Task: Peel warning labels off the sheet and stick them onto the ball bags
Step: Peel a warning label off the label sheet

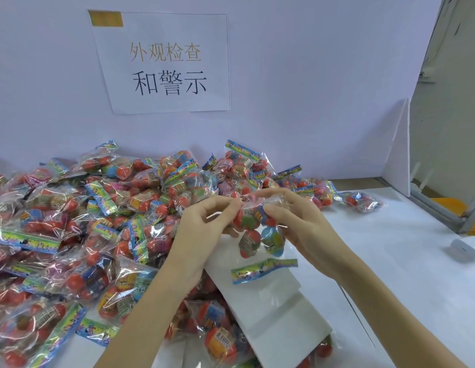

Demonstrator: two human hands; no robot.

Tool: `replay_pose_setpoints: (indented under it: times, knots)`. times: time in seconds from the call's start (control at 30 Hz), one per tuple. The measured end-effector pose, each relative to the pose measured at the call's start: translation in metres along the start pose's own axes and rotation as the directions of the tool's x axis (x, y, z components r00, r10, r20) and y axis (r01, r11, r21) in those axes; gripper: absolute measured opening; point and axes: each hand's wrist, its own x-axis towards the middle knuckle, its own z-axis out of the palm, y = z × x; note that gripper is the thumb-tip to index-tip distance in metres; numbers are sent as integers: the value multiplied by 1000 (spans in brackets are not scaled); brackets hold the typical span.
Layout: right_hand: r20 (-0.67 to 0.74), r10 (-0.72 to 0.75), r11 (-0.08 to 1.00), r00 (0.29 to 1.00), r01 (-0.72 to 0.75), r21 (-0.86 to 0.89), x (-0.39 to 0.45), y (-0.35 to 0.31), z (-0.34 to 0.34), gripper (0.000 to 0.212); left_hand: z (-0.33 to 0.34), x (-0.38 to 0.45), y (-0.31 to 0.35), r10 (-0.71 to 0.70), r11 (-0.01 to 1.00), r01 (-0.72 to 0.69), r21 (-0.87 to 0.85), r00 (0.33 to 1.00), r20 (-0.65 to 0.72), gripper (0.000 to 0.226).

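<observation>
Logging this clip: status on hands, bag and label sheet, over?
Left hand and right hand both pinching one ball bag, held up over the label sheet. Label itself not discernible. Pile of bags crowds the sheet's left edge.

Factory packing/inspection station, not a home. Printed paper sign (pixel 164 62) in Chinese characters taped to the plain white partition (pixel 297 88) (yellow tape at 1 corner). White surface (pixel 390 248) heaped with identical clear ball bags (pixel 72 221), bulk quantity. Metal frame (pixel 440 208) at the right edge.
</observation>
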Motion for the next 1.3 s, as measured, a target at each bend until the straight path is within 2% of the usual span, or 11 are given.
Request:
replay_pose_setpoints:
  times: [0.13,0.3,0.43,0.57,0.67,0.8,0.87,0.97,1.03,1.13,1.3]
  knots:
    - [-129,-119,984,984,100,-145,-2,-1,10,38,-1,0,-2,53,999,-50,22,990,-128,15]
    - [-271,-309,907,912,197,-371,1,10,11,47,1,-1,0,50,998,-56,-34,984,-171,20]
    - [-269,-281,942,921,211,-260,-1,10,13,37,6,-2,0,38,992,-60,-110,980,-193,25]
    - [-145,-84,996,986,85,-5,-2,8,15,43,5,-2,-5,90,993,-109,-42,944,-316,23]
    - [-36,-41,995,999,37,-97,-2,7,15,35,2,0,-8,134,989,-150,-13,914,-383,23]
    - [-77,-44,995,996,37,-92,-1,6,11,16,-1,3,-7,114,993,-110,28,938,-327,13]
    - [-81,-45,996,996,39,-81,-1,3,7,19,-3,4,-2,79,997,-82,-8,973,-218,20]
    - [-42,-33,985,999,25,-171,-1,-2,-2,20,-3,3,1,82,993,-80,81,996,-19,36]
    - [-44,-20,978,999,10,-207,-1,-3,-5,30,-1,2,2,56,994,-54,94,998,-20,32]
    - [-115,-15,993,993,1,-122,0,-5,-6,40,-4,3,1,32,999,-31,16,996,-87,20]
    - [-219,23,996,975,-4,88,1,-4,-4,33,-8,5,1,17,998,-21,-54,997,-75,16]
